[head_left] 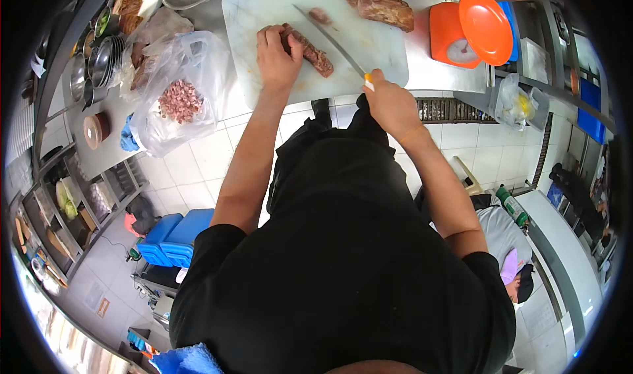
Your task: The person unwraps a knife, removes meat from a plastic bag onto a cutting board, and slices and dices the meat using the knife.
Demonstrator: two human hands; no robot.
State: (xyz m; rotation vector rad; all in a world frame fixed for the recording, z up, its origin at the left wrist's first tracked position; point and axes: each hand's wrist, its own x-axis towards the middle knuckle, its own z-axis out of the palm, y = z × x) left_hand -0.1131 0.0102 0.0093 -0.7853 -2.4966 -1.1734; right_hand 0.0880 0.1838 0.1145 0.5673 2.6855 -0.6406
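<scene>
On a white cutting board [244, 18] lies a long strip of browned meat [315, 56]. My left hand [277, 54] rests over its far left end, fingers curled down and pressing on it. A knife [336, 46] is held by its handle in my right hand [389, 104], the blade slanting up and left across the board, to the right of the strip. A small cut piece of meat [320, 15] lies beside the blade near its tip. Further right, a larger browned chunk of meat [386, 10] sits at the board's far edge.
To the left, a clear plastic bag [204, 57] holds diced meat [180, 102]. Stacked metal bowls [105, 61] stand beyond it. An orange scale [448, 34] with a round pan [486, 28] is right of the board. Another person [504, 235] is at the lower right.
</scene>
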